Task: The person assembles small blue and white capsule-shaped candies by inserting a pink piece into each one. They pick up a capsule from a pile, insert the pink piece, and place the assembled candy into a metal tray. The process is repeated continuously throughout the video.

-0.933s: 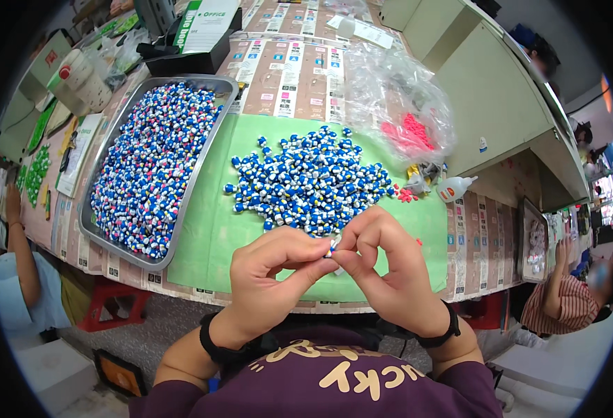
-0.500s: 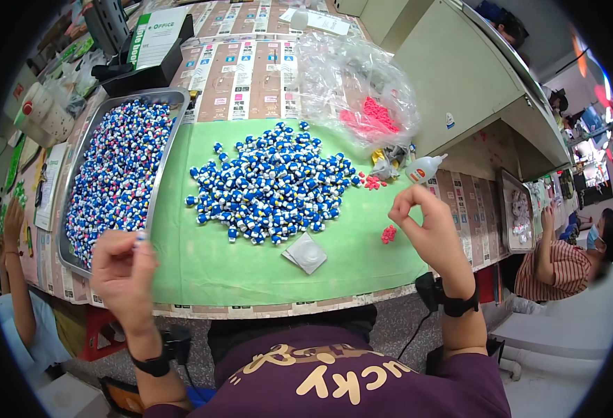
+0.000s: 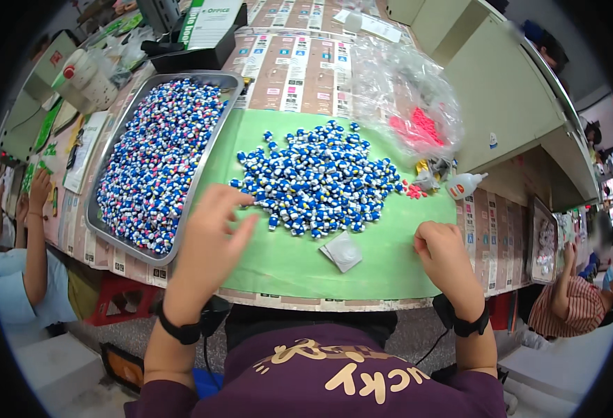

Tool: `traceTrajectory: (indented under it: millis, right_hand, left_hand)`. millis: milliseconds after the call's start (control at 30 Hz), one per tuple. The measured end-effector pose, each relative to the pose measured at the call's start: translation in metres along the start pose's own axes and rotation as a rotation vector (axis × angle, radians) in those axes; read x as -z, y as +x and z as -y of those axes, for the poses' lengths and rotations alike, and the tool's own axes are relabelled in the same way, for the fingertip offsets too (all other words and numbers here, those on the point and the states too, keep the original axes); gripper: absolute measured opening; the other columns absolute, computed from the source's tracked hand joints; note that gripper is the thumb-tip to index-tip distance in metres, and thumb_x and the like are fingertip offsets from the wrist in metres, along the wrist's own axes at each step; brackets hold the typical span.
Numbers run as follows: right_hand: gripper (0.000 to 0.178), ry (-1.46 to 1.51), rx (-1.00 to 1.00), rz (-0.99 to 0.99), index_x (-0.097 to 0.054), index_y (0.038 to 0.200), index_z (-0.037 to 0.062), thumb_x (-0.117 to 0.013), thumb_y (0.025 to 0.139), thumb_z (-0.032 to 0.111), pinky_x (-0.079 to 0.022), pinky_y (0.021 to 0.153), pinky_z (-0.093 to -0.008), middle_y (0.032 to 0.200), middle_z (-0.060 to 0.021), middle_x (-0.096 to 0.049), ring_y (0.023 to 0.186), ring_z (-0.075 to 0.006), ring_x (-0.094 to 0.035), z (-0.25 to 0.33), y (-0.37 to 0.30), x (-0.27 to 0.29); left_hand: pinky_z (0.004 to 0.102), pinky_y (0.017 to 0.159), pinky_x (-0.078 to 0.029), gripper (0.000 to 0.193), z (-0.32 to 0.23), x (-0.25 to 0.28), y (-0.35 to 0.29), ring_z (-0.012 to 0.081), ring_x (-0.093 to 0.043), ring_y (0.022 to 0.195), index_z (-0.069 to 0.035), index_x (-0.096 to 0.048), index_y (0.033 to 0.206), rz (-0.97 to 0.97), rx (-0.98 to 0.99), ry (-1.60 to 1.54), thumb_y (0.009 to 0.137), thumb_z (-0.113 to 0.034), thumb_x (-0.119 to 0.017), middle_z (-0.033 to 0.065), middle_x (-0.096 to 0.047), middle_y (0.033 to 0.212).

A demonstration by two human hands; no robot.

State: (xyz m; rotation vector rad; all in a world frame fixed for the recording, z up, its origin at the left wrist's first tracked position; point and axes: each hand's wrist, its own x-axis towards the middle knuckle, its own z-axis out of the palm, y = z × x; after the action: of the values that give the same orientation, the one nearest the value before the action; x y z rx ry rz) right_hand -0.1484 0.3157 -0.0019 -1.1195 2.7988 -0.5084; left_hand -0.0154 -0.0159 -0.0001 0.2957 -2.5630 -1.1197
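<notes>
A heap of small blue-and-white plastic pieces, some with yellow spots, lies on the green mat. My left hand is at the heap's left edge, thumb and fingers apart, with nothing visible in it. At the mat's right side, my right hand is closed, its fingertips pressed together low over the mat. What those fingertips hold, if anything, is hidden. Left of the mat, a metal tray is full of similar pieces, many showing pink bits. Tiny pink parts lie right of the heap.
A white square pad sits before the heap. Behind are a clear plastic bag with pink parts, a squeeze bottle and a grey cabinet. Co-workers sit at left and right, one in a striped shirt.
My left hand has left the tray and opened beside the heap; the small piece it pinched is gone from its fingers. My right hand has lowered to the mat. The view has shifted.
</notes>
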Motion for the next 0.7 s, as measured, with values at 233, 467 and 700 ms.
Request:
traceTrajectory:
  millis: [233, 467, 700]
  right_hand:
    - [0.012, -0.161, -0.003, -0.009, -0.053, 0.082, 0.007, -0.057, 0.078, -0.003, -0.04, 0.085, -0.0424, 0.076, -0.0102, -0.058, 0.078, -0.0316, -0.058, 0.009, -0.002, -0.006]
    - [0.017, 0.073, 0.097, -0.035, -0.053, 0.084, 0.0074, -0.058, 0.075, -0.006, -0.04, 0.082, -0.0393, 0.082, -0.0081, -0.055, 0.082, -0.0295, -0.057, 0.01, 0.006, -0.011]
    - [0.022, 0.391, 0.083, 0.001, -0.052, 0.082, 0.0061, -0.055, 0.069, -0.012, -0.043, 0.073, -0.0387, 0.084, -0.0075, -0.056, 0.082, -0.028, -0.058, 0.015, 0.014, 0.006]
  left_hand:
    - [0.0323, 0.061, -0.05, 0.021, 0.015, -0.031, 0.003, 0.0226, -0.06, 0.072, -0.002, -0.059, 0.091, 0.19, -0.128, 0.099, 0.077, -0.003, -0.075, 0.0097, -0.055, 0.088]
    - [0.0387, 0.065, -0.049, 0.015, 0.009, -0.026, -0.001, 0.0301, -0.061, 0.073, -0.002, -0.06, 0.092, 0.177, -0.04, -0.011, 0.079, -0.001, -0.067, 0.0125, -0.058, 0.088]
    - [0.0279, 0.079, -0.057, 0.021, -0.01, -0.001, 0.003, 0.0163, -0.066, 0.089, -0.001, -0.069, 0.107, 0.199, 0.12, -0.505, 0.087, 0.002, -0.063, 0.0071, -0.064, 0.097]
